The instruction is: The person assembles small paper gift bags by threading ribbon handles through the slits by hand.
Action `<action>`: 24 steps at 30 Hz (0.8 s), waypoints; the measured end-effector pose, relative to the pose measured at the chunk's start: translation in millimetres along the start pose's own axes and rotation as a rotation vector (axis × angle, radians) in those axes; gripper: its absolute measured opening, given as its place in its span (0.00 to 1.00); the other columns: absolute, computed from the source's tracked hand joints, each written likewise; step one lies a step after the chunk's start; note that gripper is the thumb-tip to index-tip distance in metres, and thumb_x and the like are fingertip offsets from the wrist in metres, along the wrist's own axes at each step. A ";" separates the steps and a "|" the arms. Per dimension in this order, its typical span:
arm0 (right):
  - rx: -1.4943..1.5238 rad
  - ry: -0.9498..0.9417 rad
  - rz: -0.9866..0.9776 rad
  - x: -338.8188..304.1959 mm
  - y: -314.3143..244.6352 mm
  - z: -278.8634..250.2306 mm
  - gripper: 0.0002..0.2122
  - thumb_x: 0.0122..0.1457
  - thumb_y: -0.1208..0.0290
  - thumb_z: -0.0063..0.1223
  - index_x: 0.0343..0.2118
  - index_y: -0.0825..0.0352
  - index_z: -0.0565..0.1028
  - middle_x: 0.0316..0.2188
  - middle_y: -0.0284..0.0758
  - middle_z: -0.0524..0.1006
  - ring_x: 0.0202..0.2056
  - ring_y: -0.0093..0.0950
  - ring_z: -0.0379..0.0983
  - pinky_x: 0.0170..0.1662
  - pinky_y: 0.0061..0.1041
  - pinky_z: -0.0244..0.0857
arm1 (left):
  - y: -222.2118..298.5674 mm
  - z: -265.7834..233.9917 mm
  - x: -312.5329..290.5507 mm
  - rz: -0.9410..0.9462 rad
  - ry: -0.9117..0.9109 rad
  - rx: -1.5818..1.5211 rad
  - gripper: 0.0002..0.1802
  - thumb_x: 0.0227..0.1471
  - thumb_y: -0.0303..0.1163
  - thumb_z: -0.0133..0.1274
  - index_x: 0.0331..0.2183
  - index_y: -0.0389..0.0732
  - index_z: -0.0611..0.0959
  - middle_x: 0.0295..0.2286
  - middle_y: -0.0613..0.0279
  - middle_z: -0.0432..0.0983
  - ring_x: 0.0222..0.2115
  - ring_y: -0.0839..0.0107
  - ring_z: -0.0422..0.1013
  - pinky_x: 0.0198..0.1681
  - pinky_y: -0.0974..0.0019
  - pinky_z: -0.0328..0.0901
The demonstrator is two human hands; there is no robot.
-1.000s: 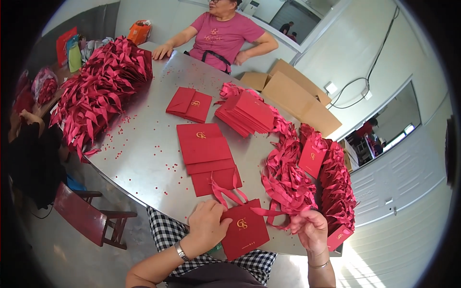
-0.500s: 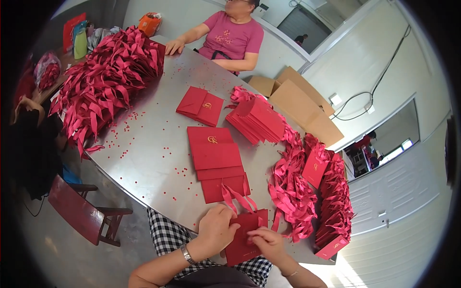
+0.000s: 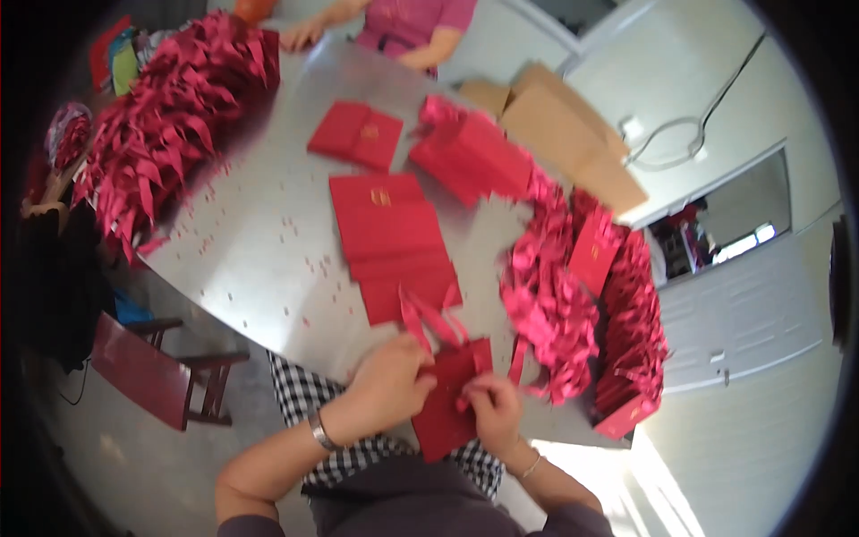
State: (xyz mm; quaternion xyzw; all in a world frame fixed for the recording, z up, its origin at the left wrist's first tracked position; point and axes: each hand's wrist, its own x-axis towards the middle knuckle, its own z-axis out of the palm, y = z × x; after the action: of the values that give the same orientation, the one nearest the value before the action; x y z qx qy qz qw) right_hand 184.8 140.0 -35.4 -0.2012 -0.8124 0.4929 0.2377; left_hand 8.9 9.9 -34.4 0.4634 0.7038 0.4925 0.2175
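Observation:
A red paper bag (image 3: 445,421) with pink ribbon handles (image 3: 436,322) lies at the near table edge, over my lap. My left hand (image 3: 391,380) is closed on its upper left side, with the thumb on the front. On the bag's right side my right hand (image 3: 497,407) pinches what looks like a bit of ribbon; blur hides the details. Just beyond, several flat red bags (image 3: 385,219) overlap in a row, the nearest one touching the ribbon loop. Farther off lies another small group of folded red bags (image 3: 356,134).
A stack of red bags (image 3: 470,152) and heaped ribboned bags (image 3: 550,313) line the right side, beside a packed row (image 3: 631,340). A large ribboned pile (image 3: 179,116) covers the far left. Cardboard boxes (image 3: 564,125), a co-worker (image 3: 412,27) and a wooden chair (image 3: 143,371) surround the metal table (image 3: 242,268).
The whole view has shifted, so the table and its bags sit higher in the picture. Both my hands stay at the same bag, with only small finger movement.

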 end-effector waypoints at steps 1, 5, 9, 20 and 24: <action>-0.023 0.020 -0.014 3.6 -10.2 1.1 0.05 0.58 0.85 0.50 0.37 0.72 0.73 0.31 0.38 0.77 0.29 0.25 0.75 0.34 0.20 0.70 | 1.2 -1.7 0.8 -0.031 -0.034 -0.011 0.09 0.45 0.29 0.58 0.30 0.35 0.82 0.33 0.48 0.74 0.38 0.50 0.72 0.43 0.54 0.67; -0.180 0.020 -0.102 21.7 -27.0 -7.1 0.06 0.55 0.83 0.56 0.36 0.71 0.77 0.30 0.38 0.79 0.26 0.23 0.76 0.29 0.21 0.68 | 3.7 4.1 13.4 0.001 0.201 -0.156 0.09 0.42 0.23 0.59 0.30 0.32 0.80 0.29 0.53 0.74 0.32 0.56 0.72 0.37 0.61 0.66; -0.246 -0.041 -0.063 34.7 -23.9 -11.4 0.06 0.54 0.79 0.58 0.35 0.70 0.78 0.26 0.39 0.79 0.25 0.31 0.76 0.29 0.26 0.69 | 8.9 9.8 18.8 -0.152 0.140 -0.183 0.08 0.44 0.21 0.57 0.31 0.30 0.79 0.28 0.57 0.72 0.31 0.65 0.71 0.35 0.66 0.65; -0.425 -0.079 -0.277 41.6 -10.7 -4.4 0.03 0.55 0.73 0.55 0.28 0.65 0.74 0.23 0.36 0.75 0.26 0.36 0.74 0.27 0.33 0.67 | 11.2 8.9 21.6 -0.281 -0.064 -0.229 0.09 0.45 0.20 0.56 0.34 0.30 0.79 0.32 0.55 0.73 0.34 0.63 0.71 0.39 0.66 0.66; -0.447 -0.125 -0.280 45.6 -10.5 -4.1 0.04 0.54 0.73 0.56 0.27 0.65 0.73 0.22 0.36 0.75 0.25 0.36 0.74 0.26 0.33 0.67 | 10.4 6.7 22.4 -0.278 -0.063 -0.212 0.11 0.43 0.20 0.58 0.33 0.31 0.78 0.32 0.55 0.72 0.33 0.65 0.71 0.38 0.67 0.66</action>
State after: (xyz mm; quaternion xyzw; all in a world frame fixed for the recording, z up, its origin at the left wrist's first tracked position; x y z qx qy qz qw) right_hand 149.4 163.9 -15.7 -0.1034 -0.9341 0.2750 0.2027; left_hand 7.9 33.5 -24.5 0.3512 0.6980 0.5144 0.3533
